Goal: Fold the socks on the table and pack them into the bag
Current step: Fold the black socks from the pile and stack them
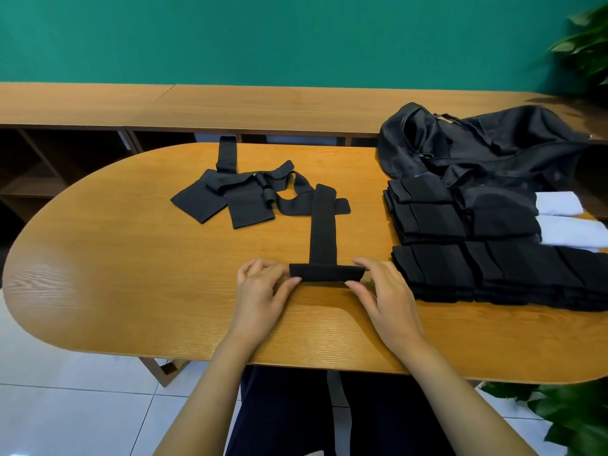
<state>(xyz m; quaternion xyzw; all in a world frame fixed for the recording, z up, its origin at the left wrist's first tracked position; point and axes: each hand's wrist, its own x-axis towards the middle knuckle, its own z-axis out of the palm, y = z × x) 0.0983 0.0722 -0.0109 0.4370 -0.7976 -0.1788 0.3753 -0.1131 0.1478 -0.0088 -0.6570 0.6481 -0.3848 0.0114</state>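
A long black sock [323,225] lies stretched away from me on the wooden table [131,258], its near end rolled into a short fold [325,272]. My left hand [263,291] pinches the left end of that fold and my right hand [381,291] pinches the right end. Several loose black socks [230,195] lie tangled at the table's middle back. Stacks of folded black socks [460,245] sit to the right. The black bag [477,143] lies crumpled at the back right.
White folded socks [566,218] lie at the far right beside the black stacks. A wooden shelf bench [230,106] runs along the green wall behind. Plants [585,47] stand at the right, top and bottom. White tiled floor lies below.
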